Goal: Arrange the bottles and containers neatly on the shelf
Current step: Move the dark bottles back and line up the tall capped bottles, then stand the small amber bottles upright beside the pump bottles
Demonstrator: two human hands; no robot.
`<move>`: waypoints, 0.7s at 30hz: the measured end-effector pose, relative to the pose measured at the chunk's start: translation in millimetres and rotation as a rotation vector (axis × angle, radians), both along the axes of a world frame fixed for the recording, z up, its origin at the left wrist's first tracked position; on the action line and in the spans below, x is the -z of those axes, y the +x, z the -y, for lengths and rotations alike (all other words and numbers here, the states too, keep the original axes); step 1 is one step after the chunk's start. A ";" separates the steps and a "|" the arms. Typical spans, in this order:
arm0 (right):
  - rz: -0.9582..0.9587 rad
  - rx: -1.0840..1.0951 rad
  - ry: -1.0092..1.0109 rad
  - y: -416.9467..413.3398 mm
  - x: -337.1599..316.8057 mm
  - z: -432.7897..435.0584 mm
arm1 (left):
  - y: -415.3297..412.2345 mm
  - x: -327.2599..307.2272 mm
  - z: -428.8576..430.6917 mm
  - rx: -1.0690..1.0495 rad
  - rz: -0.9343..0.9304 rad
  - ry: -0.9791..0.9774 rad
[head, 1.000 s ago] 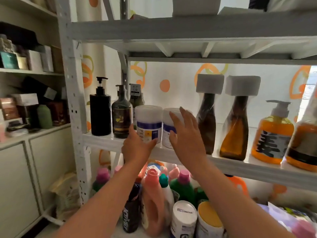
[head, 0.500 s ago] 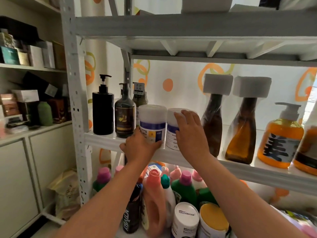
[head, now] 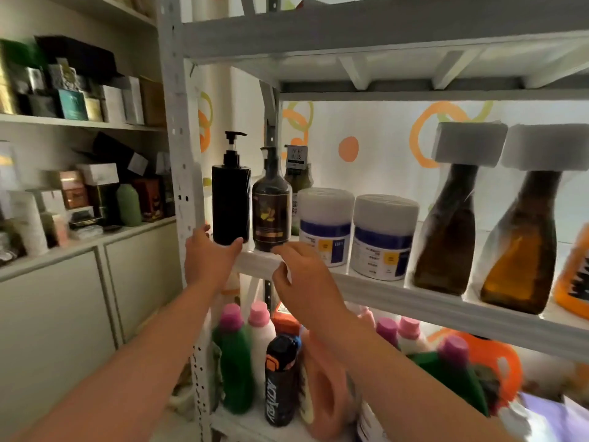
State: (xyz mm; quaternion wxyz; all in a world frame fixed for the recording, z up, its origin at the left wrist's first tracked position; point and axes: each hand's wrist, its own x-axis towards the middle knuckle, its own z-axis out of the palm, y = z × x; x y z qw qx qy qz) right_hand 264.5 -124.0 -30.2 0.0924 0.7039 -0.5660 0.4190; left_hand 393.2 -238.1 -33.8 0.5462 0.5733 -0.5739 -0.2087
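Two white tubs (head: 325,226) (head: 384,236) stand side by side at frame centre on the shelf (head: 398,290). Left hand (head: 207,260) and right hand (head: 306,282) hover below the black pump bottle (head: 231,205), each grip apart, holding nothing.

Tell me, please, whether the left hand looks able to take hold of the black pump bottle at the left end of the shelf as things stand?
Probably yes. The left hand is open at the foot of the black pump bottle, nothing lies between them, and the bottle stands at the shelf edge with only the brown pump bottle close beside it.
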 end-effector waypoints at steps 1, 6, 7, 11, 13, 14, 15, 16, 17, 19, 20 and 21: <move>0.015 0.013 0.028 3.7 1.0 7.2 | 4.3 -1.0 8.3 0.001 0.044 0.014; 0.286 -0.019 0.145 25.2 -1.9 41.4 | 8.6 -9.3 35.1 0.020 0.133 -0.002; 0.376 -0.025 0.131 29.4 -3.4 48.5 | 8.1 -10.4 38.5 0.032 0.139 0.000; 0.386 0.162 0.126 40.0 -9.8 79.1 | 2.6 -9.0 43.1 0.079 0.160 -0.050; 0.425 0.193 0.132 43.2 -14.3 89.9 | 0.4 -6.6 43.8 0.051 0.191 -0.064; 0.456 0.197 0.131 44.0 -15.0 94.8 | -0.1 -5.4 44.5 0.040 0.208 -0.053; 0.476 0.213 0.124 44.0 -14.8 99.4 | 0.0 -3.3 46.0 0.035 0.228 -0.044; 0.484 0.241 0.113 43.6 -14.4 103.2 | 0.4 -1.3 47.0 0.032 0.248 -0.043; 0.485 0.265 0.103 42.7 -12.6 106.6 | 1.4 0.9 48.2 0.032 0.267 -0.051; 0.492 0.297 0.082 41.9 -10.2 110.5 | 3.5 3.5 49.9 0.040 0.294 -0.076; 0.497 0.304 0.075 41.6 -9.1 111.3 | 5.0 4.0 50.9 0.046 0.302 -0.085; 0.496 0.307 0.072 41.1 -8.2 111.3 | 6.4 3.9 51.6 0.051 0.308 -0.090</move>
